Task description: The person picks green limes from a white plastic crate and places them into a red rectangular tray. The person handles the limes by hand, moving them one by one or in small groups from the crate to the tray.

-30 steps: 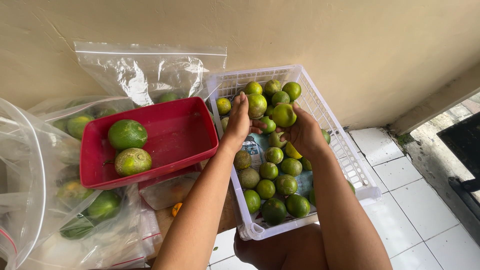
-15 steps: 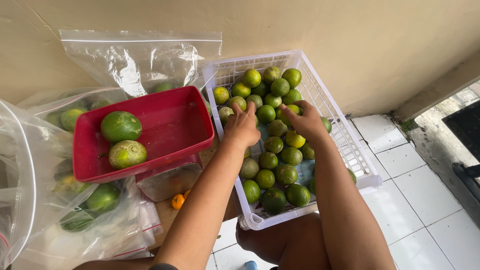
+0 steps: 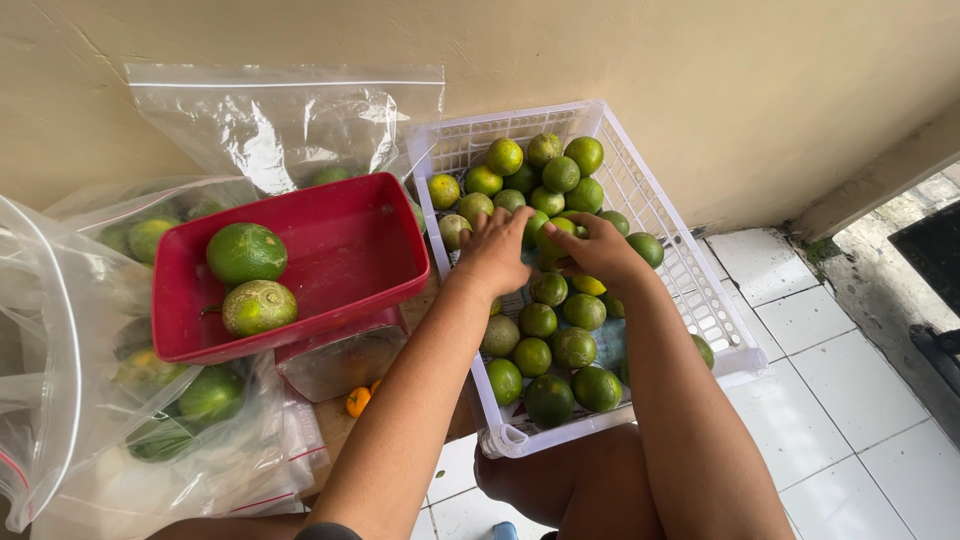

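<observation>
Plastic bags (image 3: 120, 420) of green fruit lie leftmost, then a red tray (image 3: 350, 260) with two large limes (image 3: 247, 252). Since a second ago we have pushed both hands deeper into the white basket (image 3: 690, 280). Our left hand (image 3: 497, 250) now rests flat on the small limes (image 3: 540, 320); our right hand (image 3: 592, 248) curls over one, though we cannot tell if it grips.

A basket (image 3: 700, 290) of fruits (image 3: 545, 330) stands on the floor (image 3: 850, 380) against the wall (image 3: 700, 80). Left of it sits a tub (image 3: 340, 260) holding two larger fruits (image 3: 250, 280), with plastic bags (image 3: 280, 125) behind and left. Both hands rest among the basket's fruits, left hand (image 3: 495, 250) beside right hand (image 3: 598, 250).
</observation>
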